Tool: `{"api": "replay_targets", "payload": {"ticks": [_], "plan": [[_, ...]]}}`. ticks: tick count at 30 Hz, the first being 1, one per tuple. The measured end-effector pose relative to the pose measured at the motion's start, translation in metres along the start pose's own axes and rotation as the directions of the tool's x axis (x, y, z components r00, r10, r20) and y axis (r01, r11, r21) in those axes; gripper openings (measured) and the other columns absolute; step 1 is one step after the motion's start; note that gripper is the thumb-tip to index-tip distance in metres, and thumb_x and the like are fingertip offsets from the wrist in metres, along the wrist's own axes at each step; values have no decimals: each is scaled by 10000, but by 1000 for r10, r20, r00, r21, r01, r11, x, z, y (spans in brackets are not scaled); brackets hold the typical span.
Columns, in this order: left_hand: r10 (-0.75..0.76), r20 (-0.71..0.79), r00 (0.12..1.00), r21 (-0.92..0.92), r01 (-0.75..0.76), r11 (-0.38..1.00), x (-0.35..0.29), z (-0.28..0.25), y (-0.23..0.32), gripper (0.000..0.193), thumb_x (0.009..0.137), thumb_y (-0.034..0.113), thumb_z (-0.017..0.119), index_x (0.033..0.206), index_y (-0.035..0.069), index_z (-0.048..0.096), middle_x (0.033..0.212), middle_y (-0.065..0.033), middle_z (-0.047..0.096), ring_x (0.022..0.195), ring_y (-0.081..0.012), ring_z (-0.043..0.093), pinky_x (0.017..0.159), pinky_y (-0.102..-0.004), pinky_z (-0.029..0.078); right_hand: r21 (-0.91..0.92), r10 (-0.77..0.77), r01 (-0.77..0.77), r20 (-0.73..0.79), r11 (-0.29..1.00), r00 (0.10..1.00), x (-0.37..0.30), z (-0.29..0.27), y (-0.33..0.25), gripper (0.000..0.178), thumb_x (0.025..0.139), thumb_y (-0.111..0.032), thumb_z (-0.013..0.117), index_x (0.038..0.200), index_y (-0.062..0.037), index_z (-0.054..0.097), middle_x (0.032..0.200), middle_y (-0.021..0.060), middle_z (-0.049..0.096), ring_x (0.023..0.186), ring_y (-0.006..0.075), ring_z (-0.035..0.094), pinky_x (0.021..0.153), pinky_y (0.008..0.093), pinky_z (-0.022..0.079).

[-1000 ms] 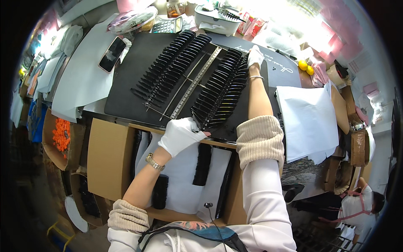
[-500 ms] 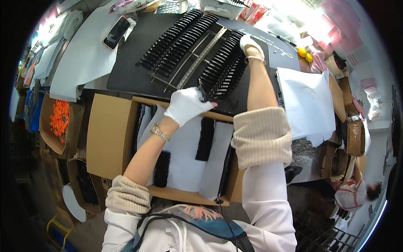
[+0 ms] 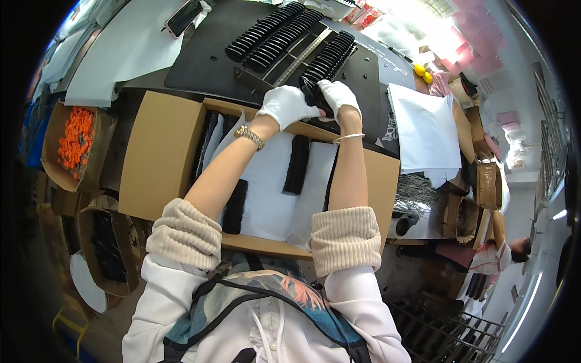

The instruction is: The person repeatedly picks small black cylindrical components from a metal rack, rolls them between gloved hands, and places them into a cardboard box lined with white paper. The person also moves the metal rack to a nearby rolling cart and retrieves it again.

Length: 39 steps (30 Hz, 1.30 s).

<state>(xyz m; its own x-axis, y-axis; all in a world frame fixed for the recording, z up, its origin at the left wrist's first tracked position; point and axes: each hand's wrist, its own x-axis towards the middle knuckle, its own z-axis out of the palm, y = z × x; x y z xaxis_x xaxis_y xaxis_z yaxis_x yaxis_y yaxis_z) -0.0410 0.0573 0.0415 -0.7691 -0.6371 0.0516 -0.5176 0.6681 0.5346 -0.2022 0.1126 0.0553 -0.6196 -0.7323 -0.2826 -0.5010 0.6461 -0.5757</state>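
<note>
My left hand point(image 3: 285, 107), in a white glove with bare fingertips, and my right hand point(image 3: 340, 100), gloved in white too, are close together above the far edge of an open cardboard box point(image 3: 266, 244). Between them is a bunch of dark, shiny black pieces point(image 3: 310, 92), which both hands grip; the fingers partly hide it. Just beyond stands a metal rack point(image 3: 301, 59) with rows of thin black curved pieces point(image 3: 266, 37) packed side by side. White paper point(image 3: 264, 175) lines the box, and black bristly-looking strips point(image 3: 296, 164) lie in it.
A phone point(image 3: 183, 18) lies on white sheets at the far left. More white sheets point(image 3: 422, 127) are to the right. A carton of orange pieces point(image 3: 75, 139) and a carton of black items point(image 3: 108, 248) stand at left. Another person point(image 3: 493, 257) is at far right.
My right hand has come nearer from the rack's far end to beside my left. The outermost right row has left the rack. My view has shifted, with the box higher in the picture.
</note>
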Motion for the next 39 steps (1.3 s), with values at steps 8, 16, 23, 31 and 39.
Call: {"api": "replay_targets", "payload": {"ticks": [8, 16, 23, 31, 39], "plan": [[74, 186, 980, -71, -62, 996, -8, -25, -4, 638, 741, 658, 704, 750, 20, 721, 592, -122, 639, 515, -251, 650, 603, -355, 542, 346, 68, -226, 413, 911, 908, -69, -27, -22, 219, 901, -201, 689, 1005, -68, 552, 851, 45, 605, 794, 165, 640, 605, 354, 597], [140, -38, 989, 30, -138, 990, -20, -30, -6, 565, 815, 584, 675, 783, 23, 725, 781, -140, 708, 701, -284, 704, 650, -370, 556, 919, 5, -230, 244, -320, 970, -62, 61, 38, 162, 927, -189, 649, 987, -76, 549, 747, 43, 570, 712, 148, 580, 567, 313, 564], [389, -149, 909, -235, -414, 879, -117, -4, -11, 471, 821, 388, 715, 1182, 89, 663, 1161, -110, 662, 1148, -277, 588, 987, -400, 465, 851, -150, -428, 400, -305, 904, -153, 119, 41, 395, 994, -455, 491, 1141, -97, 571, 1072, 66, 644, 980, 242, 644, 825, 405, 574], [-10, -36, 999, -583, -12, 812, -155, 11, -94, 396, 963, 293, 542, 1209, -2, 636, 1181, -201, 659, 1091, -336, 629, 971, -387, 473, 922, -8, -260, 274, 289, 962, -177, 179, 21, 384, 934, -88, 454, 1294, 22, 530, 1236, 152, 602, 1145, 303, 588, 1016, 420, 482], [-115, 61, 991, -328, 129, 936, -163, 8, -136, 316, 923, 258, 534, 1086, 65, 723, 1090, -167, 702, 1040, -340, 646, 936, -400, 493, 813, -147, 142, -70, 565, 987, -153, 240, 33, 316, 1007, -163, 497, 1277, -10, 551, 999, 61, 640, 882, 141, 607, 840, 276, 490]]}}
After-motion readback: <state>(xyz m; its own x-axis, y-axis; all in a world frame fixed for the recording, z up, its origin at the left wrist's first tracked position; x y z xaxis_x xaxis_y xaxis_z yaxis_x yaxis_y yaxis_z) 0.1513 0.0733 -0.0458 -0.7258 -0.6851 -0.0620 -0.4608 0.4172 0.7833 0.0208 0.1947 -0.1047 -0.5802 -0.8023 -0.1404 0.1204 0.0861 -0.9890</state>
